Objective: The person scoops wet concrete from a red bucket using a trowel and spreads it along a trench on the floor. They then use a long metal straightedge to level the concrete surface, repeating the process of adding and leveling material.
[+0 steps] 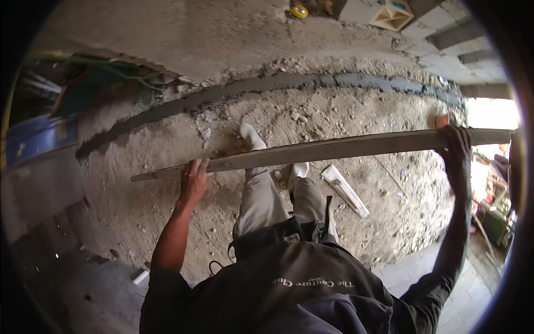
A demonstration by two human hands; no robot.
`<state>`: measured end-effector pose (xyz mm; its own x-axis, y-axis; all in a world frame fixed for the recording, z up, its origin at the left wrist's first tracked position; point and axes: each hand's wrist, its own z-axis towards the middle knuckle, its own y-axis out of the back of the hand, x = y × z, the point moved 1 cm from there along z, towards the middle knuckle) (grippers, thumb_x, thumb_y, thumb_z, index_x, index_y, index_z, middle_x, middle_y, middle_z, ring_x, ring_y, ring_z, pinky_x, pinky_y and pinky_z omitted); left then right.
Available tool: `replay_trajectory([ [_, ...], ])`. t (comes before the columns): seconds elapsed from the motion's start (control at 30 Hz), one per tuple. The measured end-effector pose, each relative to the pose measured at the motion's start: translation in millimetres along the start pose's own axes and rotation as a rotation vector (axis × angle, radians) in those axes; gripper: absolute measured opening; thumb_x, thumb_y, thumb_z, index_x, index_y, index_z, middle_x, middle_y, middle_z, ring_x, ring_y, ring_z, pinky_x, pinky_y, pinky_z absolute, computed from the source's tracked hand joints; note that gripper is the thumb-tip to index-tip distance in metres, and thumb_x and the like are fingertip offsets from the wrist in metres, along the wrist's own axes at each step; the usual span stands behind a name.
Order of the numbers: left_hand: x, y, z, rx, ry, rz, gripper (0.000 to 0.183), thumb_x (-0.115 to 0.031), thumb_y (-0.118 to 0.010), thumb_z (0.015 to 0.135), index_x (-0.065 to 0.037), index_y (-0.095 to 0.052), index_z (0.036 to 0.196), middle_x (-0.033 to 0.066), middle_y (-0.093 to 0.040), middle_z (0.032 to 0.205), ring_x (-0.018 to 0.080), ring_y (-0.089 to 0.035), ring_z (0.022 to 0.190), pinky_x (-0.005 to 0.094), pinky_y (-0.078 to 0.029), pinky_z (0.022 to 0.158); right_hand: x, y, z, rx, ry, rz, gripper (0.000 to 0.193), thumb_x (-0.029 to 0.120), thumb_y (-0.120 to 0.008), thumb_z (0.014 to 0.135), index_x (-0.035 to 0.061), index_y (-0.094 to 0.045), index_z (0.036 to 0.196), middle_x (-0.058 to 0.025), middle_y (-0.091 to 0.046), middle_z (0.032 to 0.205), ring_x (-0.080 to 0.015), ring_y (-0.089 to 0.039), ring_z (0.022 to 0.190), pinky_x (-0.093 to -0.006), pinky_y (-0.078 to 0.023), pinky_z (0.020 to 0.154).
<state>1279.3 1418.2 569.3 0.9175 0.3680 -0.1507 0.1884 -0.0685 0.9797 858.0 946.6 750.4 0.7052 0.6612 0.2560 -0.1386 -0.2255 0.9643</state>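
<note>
A long, straight wooden board (334,149) spans the view in front of my legs, held crosswise above the rubble ground. My left hand (194,179) grips it near its left end, fingers over the edge. Far out to the right, my right hand (456,140) is wrapped round the board near its other end. Beyond the board, a dark grey strip of wet-looking mortar (250,86) curves across the ground. A long, pale hand float (346,192) lies on the dirt to the right of my feet.
Stony dirt (384,222) surrounds my feet. Grey blocks (439,25) stand far right, and a yellow tape measure (299,11) lies at the far edge. An orange bucket (443,120) is near my right hand. At left are a green hose (130,75) and a blue object (41,140).
</note>
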Motion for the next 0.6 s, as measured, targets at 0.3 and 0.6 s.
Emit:
replay_trajectory([
  [0.3, -84.3, 54.0, -62.9, -0.201, 0.112, -0.148, 0.033, -0.013, -0.066, 0.080, -0.001, -0.060, 0.110, 0.0193, -0.059, 0.101, 0.0356, -0.057, 0.096, 0.0462, -0.045, 0.083, 68.3, 223.2, -69.7, -0.337, 0.464, -0.381, 0.031, 0.017, -0.064, 0.075, 0.0049, -0.062, 0.104, -0.0109, -0.059, 0.105, -0.0308, -0.051, 0.110, -0.0415, -0.036, 0.102],
  [0.6, -74.1, 11.2, -85.3, -0.339, 0.124, -0.350, 0.041, -0.007, -0.064, 0.072, 0.000, -0.057, 0.111, 0.0216, -0.058, 0.102, 0.0388, -0.055, 0.098, 0.0460, -0.046, 0.083, 205.0, 291.2, -102.9, -0.401, 0.955, -0.746, 0.035, 0.024, -0.066, 0.076, 0.0167, -0.064, 0.110, -0.0009, -0.060, 0.097, -0.0189, -0.056, 0.102, -0.0389, -0.035, 0.103],
])
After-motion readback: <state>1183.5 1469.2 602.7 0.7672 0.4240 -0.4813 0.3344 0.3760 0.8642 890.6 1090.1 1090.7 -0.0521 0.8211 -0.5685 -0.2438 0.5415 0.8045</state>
